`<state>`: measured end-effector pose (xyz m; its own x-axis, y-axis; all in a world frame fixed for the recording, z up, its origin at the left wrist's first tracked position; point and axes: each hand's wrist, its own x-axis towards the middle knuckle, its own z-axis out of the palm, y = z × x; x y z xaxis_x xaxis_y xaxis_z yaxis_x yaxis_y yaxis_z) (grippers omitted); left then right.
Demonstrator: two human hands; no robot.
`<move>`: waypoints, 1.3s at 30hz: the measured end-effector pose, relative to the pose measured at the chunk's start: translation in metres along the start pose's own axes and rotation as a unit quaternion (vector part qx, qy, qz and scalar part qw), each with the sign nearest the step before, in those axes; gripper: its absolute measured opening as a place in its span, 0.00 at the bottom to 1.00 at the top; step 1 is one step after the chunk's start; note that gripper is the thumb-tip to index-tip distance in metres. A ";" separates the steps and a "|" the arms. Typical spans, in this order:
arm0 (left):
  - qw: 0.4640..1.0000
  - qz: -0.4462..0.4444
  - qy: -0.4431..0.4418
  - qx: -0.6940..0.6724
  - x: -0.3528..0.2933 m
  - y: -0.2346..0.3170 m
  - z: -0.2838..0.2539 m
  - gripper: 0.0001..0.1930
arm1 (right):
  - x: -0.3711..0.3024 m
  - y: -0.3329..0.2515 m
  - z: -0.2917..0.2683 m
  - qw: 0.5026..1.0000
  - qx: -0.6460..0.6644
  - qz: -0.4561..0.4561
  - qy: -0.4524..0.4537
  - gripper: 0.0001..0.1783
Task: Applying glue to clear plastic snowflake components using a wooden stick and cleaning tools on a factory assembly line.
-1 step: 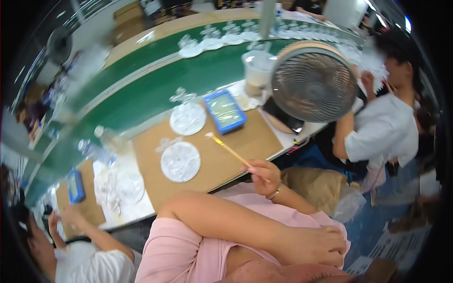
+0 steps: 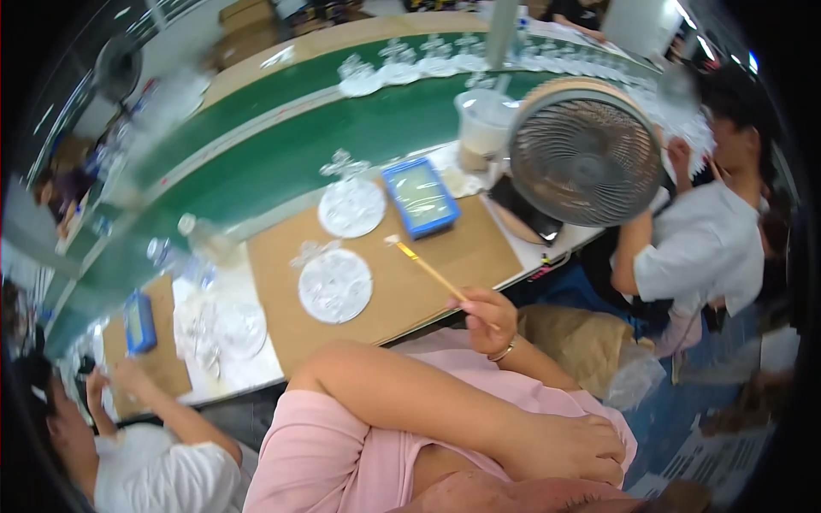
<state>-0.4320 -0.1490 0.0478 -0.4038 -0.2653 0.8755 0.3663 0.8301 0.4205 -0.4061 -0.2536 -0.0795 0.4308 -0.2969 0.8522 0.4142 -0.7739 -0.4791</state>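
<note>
My right hand (image 2: 489,321) pinches the wooden handle of a paintbrush (image 2: 432,272), its pale tip hovering over or near a brown board (image 2: 402,295). Across my body lies my left arm, and my left hand (image 2: 575,446) rests with fingers laid flat by my right elbow, holding nothing. Left of the brush tip, a white round ornament (image 2: 335,286) with a clear decorative top lies on the board. A second such round ornament (image 2: 351,208) is behind it. Beside that one sits a blue-framed box or tray (image 2: 420,197) with a pale green, shiny top.
A grey fan (image 2: 586,154) stands at the right, beside a clear plastic cup (image 2: 485,128). Bottles (image 2: 180,263) stand at left. Several ornaments (image 2: 436,61) line the far side of the green belt (image 2: 256,162). Co-workers sit left (image 2: 162,470) and right (image 2: 705,239). A paper bag (image 2: 577,346) is by my right arm.
The whole view has shifted slightly, so the table's things appear a little farther right. My hands keep the same pose, the paintbrush still in the right one.
</note>
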 end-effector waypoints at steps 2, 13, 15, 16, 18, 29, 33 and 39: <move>0.998 -0.044 -0.040 0.017 -0.006 0.000 -0.003 0.12 | 0.000 0.001 0.000 1.000 0.014 0.007 -0.013 0.09; 0.967 -0.230 -0.032 0.108 -0.073 0.036 -0.093 0.09 | 0.021 0.029 -0.007 0.998 -0.038 -0.048 -0.032 0.12; 0.939 -0.295 -0.028 0.173 -0.100 0.055 -0.118 0.09 | 0.022 0.032 -0.010 0.997 -0.047 -0.051 -0.040 0.12; 0.923 -0.319 -0.033 0.215 -0.115 0.063 -0.130 0.10 | 0.022 0.034 -0.012 0.996 -0.046 -0.058 -0.050 0.11; 0.887 -0.344 0.001 0.309 -0.151 0.081 -0.140 0.09 | 0.023 0.038 -0.017 0.996 -0.044 -0.067 -0.049 0.12; 0.516 -0.442 0.369 0.634 -0.215 0.127 -0.174 0.17 | 0.075 0.054 -0.030 0.981 -0.170 0.075 -0.048 0.05; 0.507 -0.489 0.439 0.558 -0.231 0.122 -0.190 0.14 | 0.089 0.067 -0.021 0.973 -0.171 0.131 -0.081 0.04; 0.491 -0.495 0.417 0.584 -0.242 0.113 -0.183 0.08 | 0.102 0.080 -0.009 0.964 -0.174 0.151 -0.135 0.04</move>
<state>-0.1394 -0.0813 -0.0727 0.7617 -0.5266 0.3774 -0.5894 -0.3214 0.7411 -0.3363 -0.3505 -0.0290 0.7020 -0.4172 0.5772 -0.0354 -0.8299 -0.5569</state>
